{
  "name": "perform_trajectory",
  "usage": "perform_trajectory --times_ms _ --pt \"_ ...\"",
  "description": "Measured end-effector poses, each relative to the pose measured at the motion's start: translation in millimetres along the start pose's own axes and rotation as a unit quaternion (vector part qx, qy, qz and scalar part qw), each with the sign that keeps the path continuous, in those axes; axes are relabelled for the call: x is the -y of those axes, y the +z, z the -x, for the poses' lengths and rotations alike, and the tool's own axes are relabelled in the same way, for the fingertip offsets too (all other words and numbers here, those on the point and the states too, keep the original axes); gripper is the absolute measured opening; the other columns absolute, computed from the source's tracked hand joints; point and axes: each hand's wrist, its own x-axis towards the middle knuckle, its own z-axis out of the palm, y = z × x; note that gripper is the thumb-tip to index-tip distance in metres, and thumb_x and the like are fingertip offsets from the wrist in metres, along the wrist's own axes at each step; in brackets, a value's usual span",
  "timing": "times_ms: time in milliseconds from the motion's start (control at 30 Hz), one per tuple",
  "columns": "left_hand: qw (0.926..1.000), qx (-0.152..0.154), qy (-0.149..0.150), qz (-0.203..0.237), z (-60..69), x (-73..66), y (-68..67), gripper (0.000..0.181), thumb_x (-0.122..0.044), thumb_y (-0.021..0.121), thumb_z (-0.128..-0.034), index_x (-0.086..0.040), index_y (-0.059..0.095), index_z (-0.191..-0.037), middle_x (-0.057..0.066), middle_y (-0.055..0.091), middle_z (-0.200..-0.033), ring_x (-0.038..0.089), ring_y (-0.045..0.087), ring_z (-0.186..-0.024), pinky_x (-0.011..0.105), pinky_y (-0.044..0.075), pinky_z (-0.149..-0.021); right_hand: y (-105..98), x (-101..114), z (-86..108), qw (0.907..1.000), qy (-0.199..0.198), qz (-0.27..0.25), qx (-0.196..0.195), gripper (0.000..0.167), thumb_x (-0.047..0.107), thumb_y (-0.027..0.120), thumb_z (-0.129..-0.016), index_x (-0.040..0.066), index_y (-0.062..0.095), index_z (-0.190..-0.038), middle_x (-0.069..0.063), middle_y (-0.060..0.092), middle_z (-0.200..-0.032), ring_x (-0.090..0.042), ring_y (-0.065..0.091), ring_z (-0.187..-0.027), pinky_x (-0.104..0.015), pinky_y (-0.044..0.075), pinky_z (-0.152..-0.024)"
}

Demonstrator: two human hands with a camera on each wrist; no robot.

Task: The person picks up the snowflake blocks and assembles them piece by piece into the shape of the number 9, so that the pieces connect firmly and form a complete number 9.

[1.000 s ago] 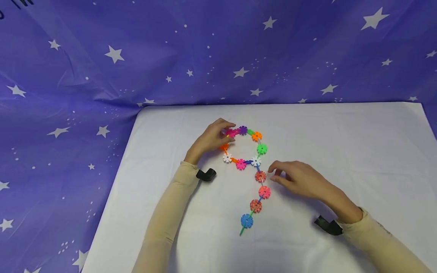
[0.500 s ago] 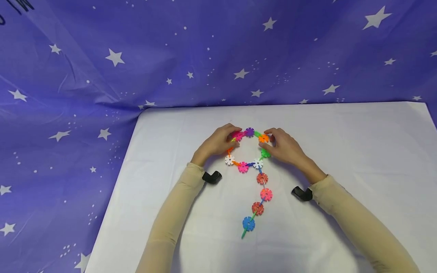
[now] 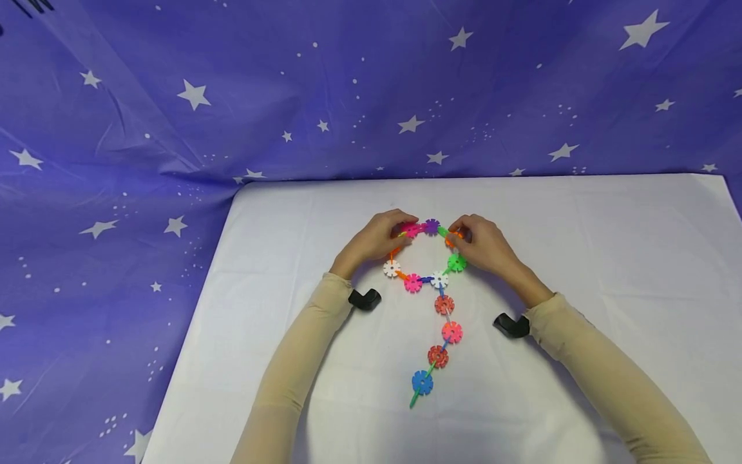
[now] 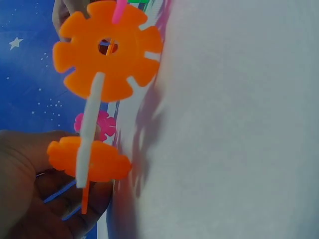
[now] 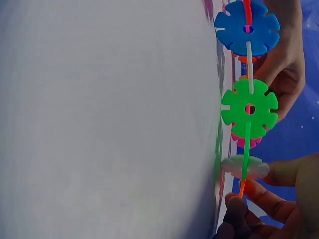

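Note:
A chain of notched plastic snowflake discs lies on the white cloth, its far part a ring, its near part a tail. My left hand [image 3: 379,240] is at the ring's left side, thumb and fingers around the pink disc [image 3: 411,230]. Opposite, my right hand [image 3: 485,245] pinches the orange disc [image 3: 453,240], partly covered by the fingers. Between them sits a purple disc [image 3: 431,226]; a green disc [image 3: 456,263] is below the right hand. In the left wrist view an orange disc [image 4: 107,50] fills the front. The right wrist view has a blue disc [image 5: 247,27] above a green one [image 5: 249,109].
The tail's red disc [image 3: 444,305] and blue disc [image 3: 422,383] extend toward the near side of the white-covered table [image 3: 608,258]. A purple star-patterned cloth [image 3: 371,84] hangs behind. Black wrist mounts [image 3: 365,299] stick out inward from both sleeves.
My right hand has moved from beside the tail up to the ring's right side and taken hold of the orange disc. With my left hand, the ring's top has shifted slightly right.

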Motion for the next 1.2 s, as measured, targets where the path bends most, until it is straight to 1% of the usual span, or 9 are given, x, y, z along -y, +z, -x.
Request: perform_trajectory --times_ms 233,433,600,667,800,933,1033,1133,1200 --pt "1.0 -0.001 0.002 0.001 -1.1 -1.1 2.3 0.043 -0.014 0.069 -0.092 -0.007 0.059 -0.133 0.008 0.064 -0.124 0.02 0.058 -0.11 0.034 0.045 -0.1 3.9 -0.7 -2.3 0.9999 0.003 -0.008 -0.008 0.015 0.012 0.064 -0.093 0.001 0.069 -0.101 -0.013 0.06 -0.084 -0.024 0.051 -0.075 -0.034 0.039 -0.066" --pt "0.9999 -0.003 0.012 0.006 -2.7 -2.7 3.2 0.042 -0.012 0.068 -0.0922 -0.006 0.06 -0.132 0.008 0.064 -0.123 0.02 0.059 -0.11 0.033 0.045 -0.1 3.4 0.0 -3.7 0.9999 0.004 -0.012 -0.009 0.014 0.011 0.064 -0.093 0.001 0.069 -0.101 -0.012 0.058 -0.083 -0.024 0.05 -0.075 -0.034 0.038 -0.066" --pt "0.9998 -0.011 0.014 0.01 -3.5 -3.8 3.2 0.04 -0.012 0.068 -0.0923 -0.007 0.061 -0.131 0.007 0.065 -0.122 0.019 0.059 -0.111 0.033 0.045 -0.1 3.1 0.6 -5.1 0.9999 -0.005 -0.011 -0.009 0.013 0.009 0.063 -0.093 0.001 0.069 -0.101 -0.013 0.059 -0.084 -0.025 0.05 -0.075 -0.034 0.039 -0.067" --pt "0.9998 -0.008 0.012 0.011 -3.2 -3.7 2.5 0.04 -0.013 0.068 -0.0925 -0.007 0.061 -0.132 0.007 0.065 -0.123 0.019 0.059 -0.112 0.032 0.045 -0.101 3.0 0.8 -5.4 0.9999 -0.006 -0.01 -0.007 0.013 0.009 0.063 -0.093 0.001 0.069 -0.102 -0.013 0.059 -0.085 -0.025 0.051 -0.076 -0.034 0.04 -0.067" --pt "0.9999 0.016 0.004 -0.002 -3.5 -4.1 -1.5 0.045 -0.016 0.068 -0.093 -0.008 0.057 -0.136 0.007 0.061 -0.128 0.019 0.056 -0.118 0.032 0.042 -0.105 2.2 0.2 -4.7 0.9998 0.002 -0.018 -0.003 0.017 0.012 0.061 -0.095 0.001 0.068 -0.106 -0.013 0.06 -0.088 -0.025 0.052 -0.078 -0.034 0.04 -0.069" --pt "0.9992 0.036 0.001 -0.016 -10.7 -6.9 -8.1 0.05 -0.017 0.069 -0.092 -0.005 0.054 -0.138 0.009 0.059 -0.131 0.021 0.053 -0.122 0.034 0.039 -0.109 0.8 -2.9 -3.9 0.9994 0.005 -0.034 -0.004 0.02 0.015 0.061 -0.096 0.002 0.067 -0.11 -0.013 0.061 -0.092 -0.024 0.054 -0.08 -0.033 0.042 -0.07" --pt "0.9985 0.052 0.004 -0.013 -20.1 -7.5 -9.6 0.049 -0.018 0.07 -0.0915 -0.004 0.056 -0.137 0.009 0.06 -0.13 0.022 0.054 -0.121 0.033 0.039 -0.109 0.4 -4.9 -3.9 0.9992 0.003 -0.04 -0.003 0.017 0.014 0.062 -0.096 0.003 0.068 -0.107 -0.012 0.061 -0.089 -0.023 0.053 -0.078 -0.033 0.041 -0.069" --pt "0.9973 0.073 -0.001 -0.004 -26.6 -7.5 -8.6 0.046 -0.019 0.07 -0.0914 -0.008 0.06 -0.135 0.007 0.063 -0.128 0.019 0.055 -0.121 0.031 0.04 -0.108 1.1 -4.9 -4.6 0.9992 0.001 -0.041 -0.001 0.015 0.015 0.062 -0.096 0.004 0.07 -0.104 -0.012 0.06 -0.086 -0.022 0.05 -0.076 -0.033 0.04 -0.067" --pt "0.9969 0.079 -0.007 0.004 -28.9 -7.1 -7.6 0.043 -0.019 0.071 -0.091 -0.011 0.062 -0.133 0.005 0.064 -0.127 0.018 0.055 -0.122 0.03 0.04 -0.108 2.1 -4.9 -5.4 0.9992 0.001 -0.041 -0.003 0.015 0.015 0.062 -0.096 0.004 0.071 -0.102 -0.012 0.06 -0.085 -0.021 0.049 -0.075 -0.033 0.039 -0.066"
